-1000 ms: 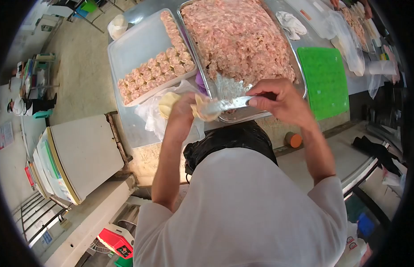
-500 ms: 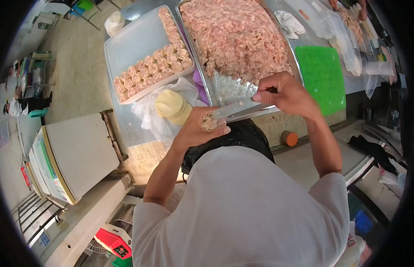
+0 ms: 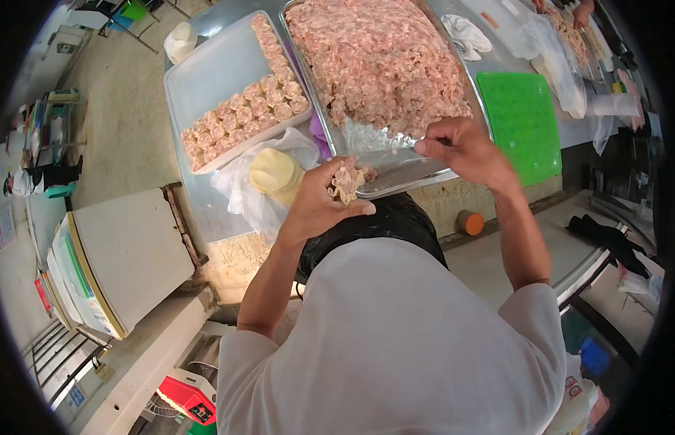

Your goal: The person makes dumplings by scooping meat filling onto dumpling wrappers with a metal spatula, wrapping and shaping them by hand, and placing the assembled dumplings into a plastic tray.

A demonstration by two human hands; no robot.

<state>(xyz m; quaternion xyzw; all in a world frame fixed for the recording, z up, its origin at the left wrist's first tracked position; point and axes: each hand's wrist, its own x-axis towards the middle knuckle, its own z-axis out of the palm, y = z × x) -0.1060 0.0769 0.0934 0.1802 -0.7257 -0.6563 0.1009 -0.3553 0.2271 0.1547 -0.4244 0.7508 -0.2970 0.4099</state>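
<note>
My left hand (image 3: 319, 199) is curled around a dumpling (image 3: 345, 183), a thin wrapper with minced meat showing at its top. My right hand (image 3: 461, 154) pinches the handle of a metal spatula (image 3: 392, 156), whose blade lies over the near end of the meat tray and points toward my left hand. The large metal tray (image 3: 484, 116) holds a heap of minced meat (image 3: 377, 61). Behind my left hand, a stack of round yellow wrappers (image 3: 274, 174) rests on a white plastic bag (image 3: 236, 190).
Rows of dumplings (image 3: 243, 116) fill part of a white tray (image 3: 200, 80) at the left. A green tray (image 3: 520, 123) and a white cloth (image 3: 466, 36) are at the right. Another person's hand (image 3: 582, 13) shows at the upper right.
The wrapper in my left hand, flat and open a second ago, is now gathered around meat. The spatula's blade has come away from it, and my right hand has shifted slightly up and right.
</note>
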